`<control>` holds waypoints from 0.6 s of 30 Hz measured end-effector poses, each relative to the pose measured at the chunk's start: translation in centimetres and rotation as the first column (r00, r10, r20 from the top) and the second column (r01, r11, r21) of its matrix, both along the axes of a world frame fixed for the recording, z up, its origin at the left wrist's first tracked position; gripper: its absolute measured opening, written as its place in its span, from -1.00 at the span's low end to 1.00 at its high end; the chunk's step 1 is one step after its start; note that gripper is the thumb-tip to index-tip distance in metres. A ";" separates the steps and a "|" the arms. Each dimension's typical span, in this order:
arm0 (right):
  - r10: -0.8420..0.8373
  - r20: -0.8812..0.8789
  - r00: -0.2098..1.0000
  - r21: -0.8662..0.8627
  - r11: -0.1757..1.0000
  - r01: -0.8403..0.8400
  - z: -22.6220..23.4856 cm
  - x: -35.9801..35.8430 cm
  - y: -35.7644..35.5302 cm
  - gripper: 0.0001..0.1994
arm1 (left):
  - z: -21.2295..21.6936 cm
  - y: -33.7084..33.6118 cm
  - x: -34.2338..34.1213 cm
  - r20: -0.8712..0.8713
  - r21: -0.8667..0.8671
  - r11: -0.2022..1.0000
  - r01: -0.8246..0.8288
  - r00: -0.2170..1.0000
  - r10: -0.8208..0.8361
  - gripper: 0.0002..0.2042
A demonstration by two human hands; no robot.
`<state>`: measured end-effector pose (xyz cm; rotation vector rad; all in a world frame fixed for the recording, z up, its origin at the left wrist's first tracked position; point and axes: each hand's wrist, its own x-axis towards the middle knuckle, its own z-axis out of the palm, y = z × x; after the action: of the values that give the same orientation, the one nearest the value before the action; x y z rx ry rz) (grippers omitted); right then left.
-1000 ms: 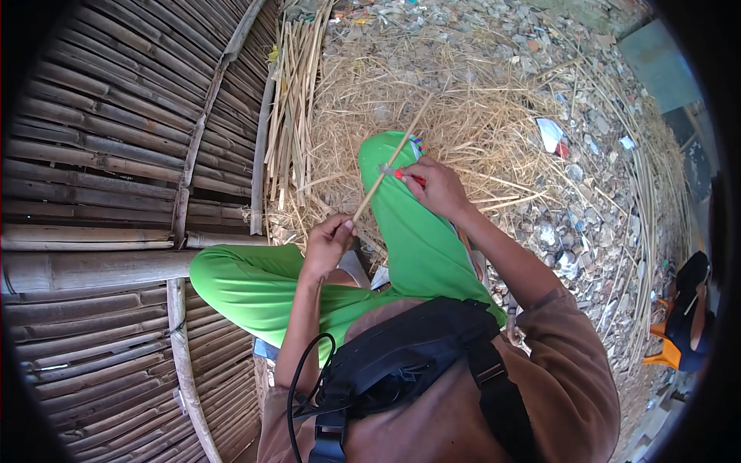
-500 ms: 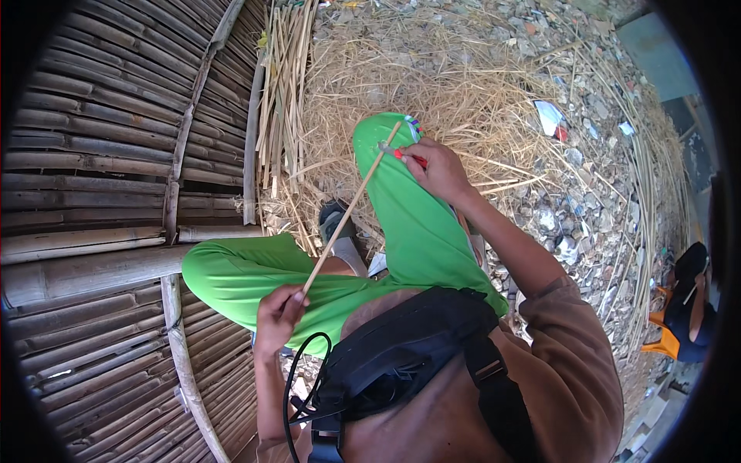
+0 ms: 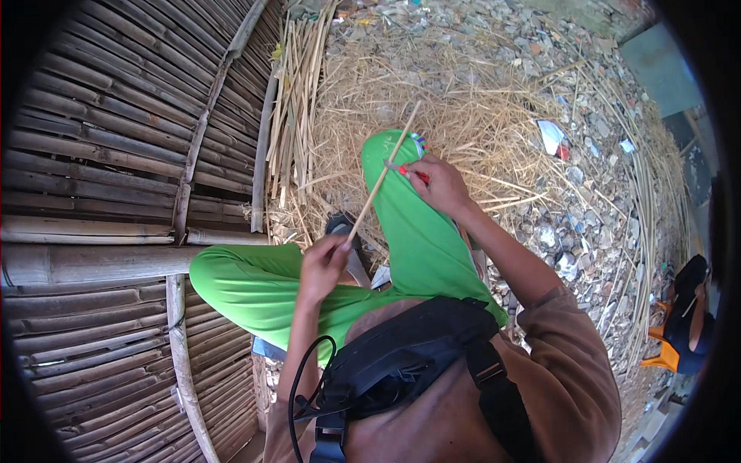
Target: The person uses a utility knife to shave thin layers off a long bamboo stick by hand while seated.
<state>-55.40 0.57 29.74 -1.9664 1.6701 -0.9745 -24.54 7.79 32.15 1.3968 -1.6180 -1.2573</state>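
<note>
Thin stick (image 3: 377, 185) lies aslant over my right knee (image 3: 377, 145), far end past the knee, near end toward me. My left hand (image 3: 323, 268), below the knee and to its left, has its fingers closed round the near end. My right hand (image 3: 440, 185), just right of the knee, grips a small red-handled knife (image 3: 403, 170); blade is at the stick above the knee; cannot tell how deep it bites. Straw (image 3: 471, 96) beyond the knee. Left of the knee: bundle of split sticks (image 3: 293, 100), then bamboo wall (image 3: 93, 150). Right of it: rubble (image 3: 606, 201), farther off an orange chair (image 3: 661, 353).
</note>
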 end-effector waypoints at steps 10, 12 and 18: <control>-0.021 0.016 1.000 -0.046 0.999 0.022 0.2 0.2 0.7 -0.84 | -2.8 -6.3 -4.8 -0.029 -0.164 0.983 0.084 0.996 -0.090 -0.91; -0.006 -0.011 1.000 -0.042 0.999 0.006 -0.1 0.2 0.4 -0.84 | -3.0 -4.6 -3.2 -0.024 -0.123 0.989 0.080 0.996 -0.084 -0.91; -0.022 0.010 1.000 0.013 1.000 0.022 0.4 0.0 0.6 -0.84 | -0.1 0.2 0.4 -0.035 -0.105 0.992 0.066 0.997 -0.070 -0.91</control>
<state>-55.39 1.20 30.15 -1.9354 1.6923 -0.9772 -24.18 8.01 32.05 1.2567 -1.6925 -1.2124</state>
